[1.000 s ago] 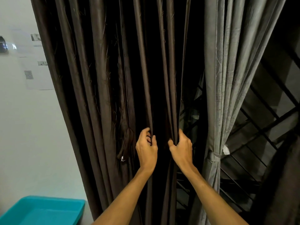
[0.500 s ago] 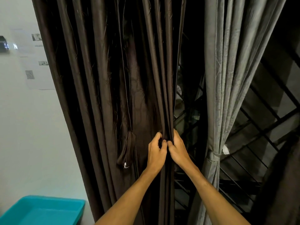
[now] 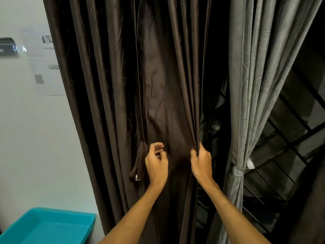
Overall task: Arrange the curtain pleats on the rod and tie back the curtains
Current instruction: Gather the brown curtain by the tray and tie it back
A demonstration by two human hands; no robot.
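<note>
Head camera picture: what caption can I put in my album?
Right hand grips brown curtain edge, left hand curled nearby; grey curtain already tied.

My two hands, left hand, right hand, two curtains, dark brown curtain, grey curtain, one tie-back, one teal tub

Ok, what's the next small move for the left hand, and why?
Probably the left hand should pinch the next fold of the brown curtain and draw it to the right hand. The right hand's grip bunches the edge folds, the left seems to hold nothing, and the fabric between them lies flat.
</note>
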